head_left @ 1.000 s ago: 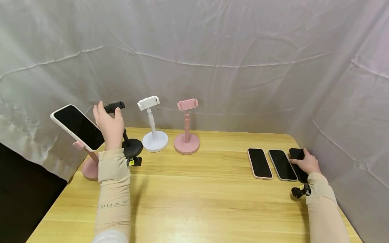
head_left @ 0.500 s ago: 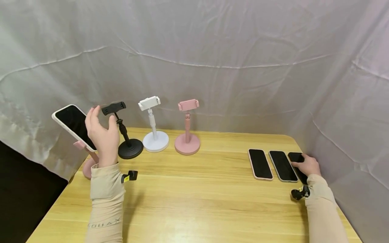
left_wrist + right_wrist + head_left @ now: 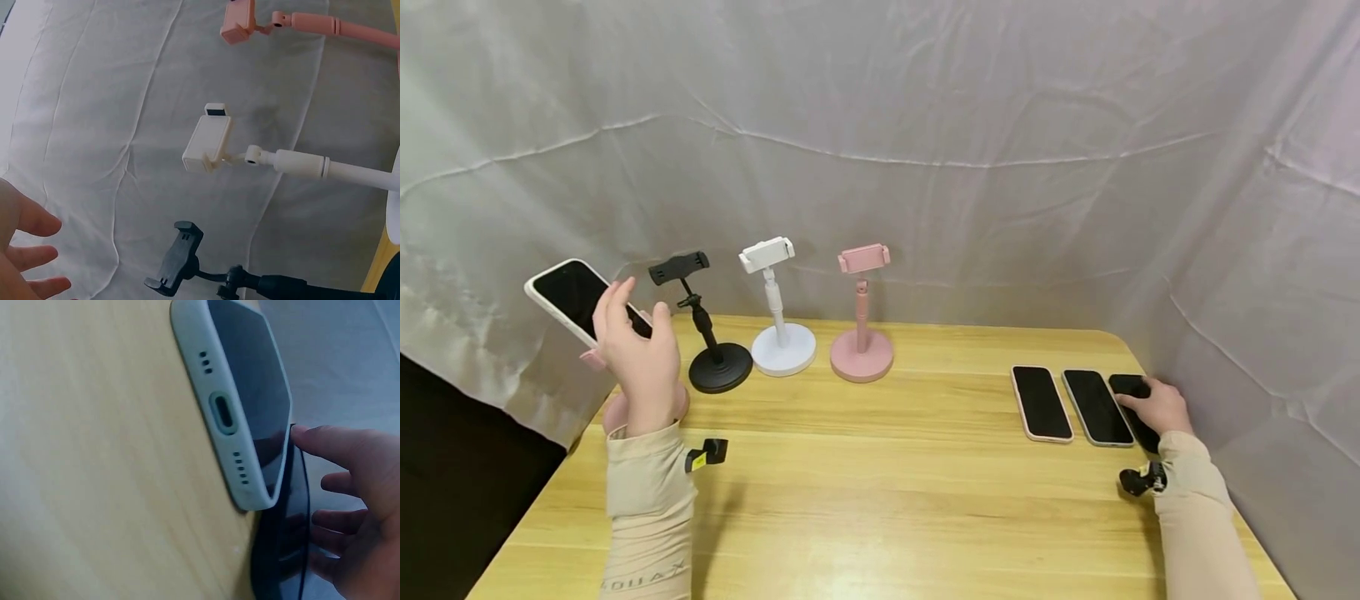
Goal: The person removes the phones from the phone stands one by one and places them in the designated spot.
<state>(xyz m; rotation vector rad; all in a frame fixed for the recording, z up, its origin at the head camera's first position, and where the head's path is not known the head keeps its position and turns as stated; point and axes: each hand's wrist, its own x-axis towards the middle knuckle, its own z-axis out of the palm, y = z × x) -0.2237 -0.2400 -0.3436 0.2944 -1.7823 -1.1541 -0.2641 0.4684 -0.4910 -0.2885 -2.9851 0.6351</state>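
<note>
My left hand (image 3: 638,362) is raised with its fingers spread, in front of a smartphone in a white case (image 3: 568,292). That phone sits tilted in a pink phone stand (image 3: 682,402), and my hand hides part of both; I cannot tell if it touches the phone. Just right of the hand stands a black phone stand (image 3: 718,367). At the table's right side, my right hand (image 3: 1163,408) grips a black smartphone (image 3: 1127,385) lying flat. In the right wrist view, the thumb (image 3: 315,439) lies at the phone's near edge, with the other fingers curled over it.
A white phone stand (image 3: 783,349) and a second pink phone stand (image 3: 861,356) stand along the back of the wooden table (image 3: 925,483). Left of the gripped phone lie a grey-edged phone (image 3: 1098,407) and a pink-edged phone (image 3: 1042,404). Grey cloth (image 3: 962,233) hangs behind.
My left hand has moved left and down from the black stand's clamp to in front of the white-cased phone. The right hand stays almost still on the black phone.
</note>
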